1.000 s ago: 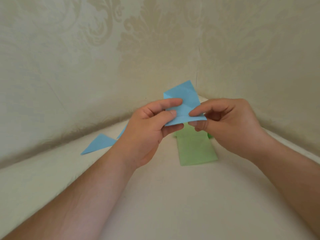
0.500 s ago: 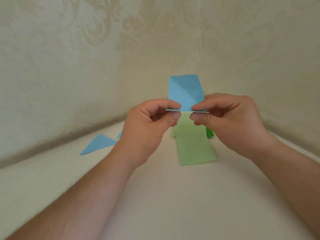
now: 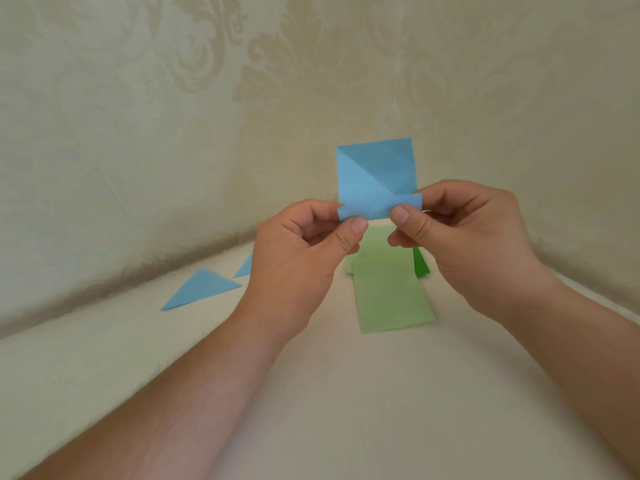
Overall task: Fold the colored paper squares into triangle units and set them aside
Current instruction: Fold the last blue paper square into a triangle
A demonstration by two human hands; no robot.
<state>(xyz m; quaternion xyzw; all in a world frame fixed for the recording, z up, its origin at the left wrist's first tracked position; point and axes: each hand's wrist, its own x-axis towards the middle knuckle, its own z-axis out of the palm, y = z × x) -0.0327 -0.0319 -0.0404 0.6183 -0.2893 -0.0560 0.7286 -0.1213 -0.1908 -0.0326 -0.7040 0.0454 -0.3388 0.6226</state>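
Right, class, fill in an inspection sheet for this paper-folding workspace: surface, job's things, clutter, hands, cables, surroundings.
Surface: pale cream table, cloth-like, meeting the wall in a corner.
Job's things: blue paper square held upright in the air, with a diagonal crease and its bottom edge turned up; blue triangle unit lying flat at the left, a second blue piece partly hidden behind the left hand; light green paper squares stacked on the table; dark green paper showing behind them.
Clutter: nothing seen.
Hands: left hand and right hand each pinch the blue square's bottom edge.
Cables: nothing seen.
Surroundings: beige damask-patterned wall.
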